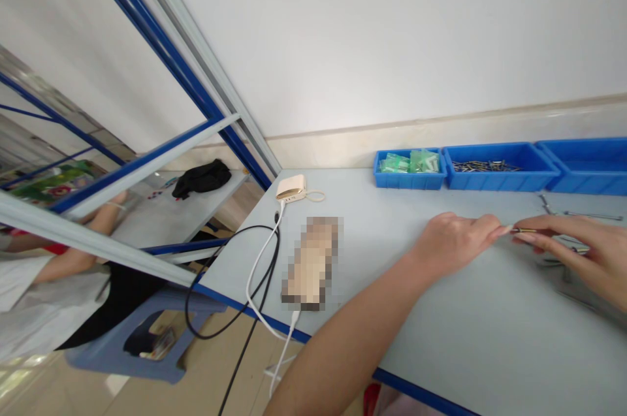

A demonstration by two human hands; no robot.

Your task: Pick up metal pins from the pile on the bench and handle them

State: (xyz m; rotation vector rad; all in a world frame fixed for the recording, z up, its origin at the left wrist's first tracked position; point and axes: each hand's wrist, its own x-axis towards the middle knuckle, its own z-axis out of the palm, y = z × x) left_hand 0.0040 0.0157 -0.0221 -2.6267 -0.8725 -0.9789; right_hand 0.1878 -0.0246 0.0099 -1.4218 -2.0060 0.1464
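Pin (525, 230) — thin, dark, brass-tipped — between both hands.

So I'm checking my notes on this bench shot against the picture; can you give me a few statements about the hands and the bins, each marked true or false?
1. The left hand and the right hand meet at a thin brass-coloured pin. True.
2. The bin of green packets stands at the right end of the row. False: it is the leftmost of the three blue bins.
3. The middle bin holds small dark metal parts. True.
4. The white charger lies inside a bin. False: it sits on the table, to the left of the bins.
5. Both hands rest flat and empty on the table. False: their fingertips pinch the pin between them.
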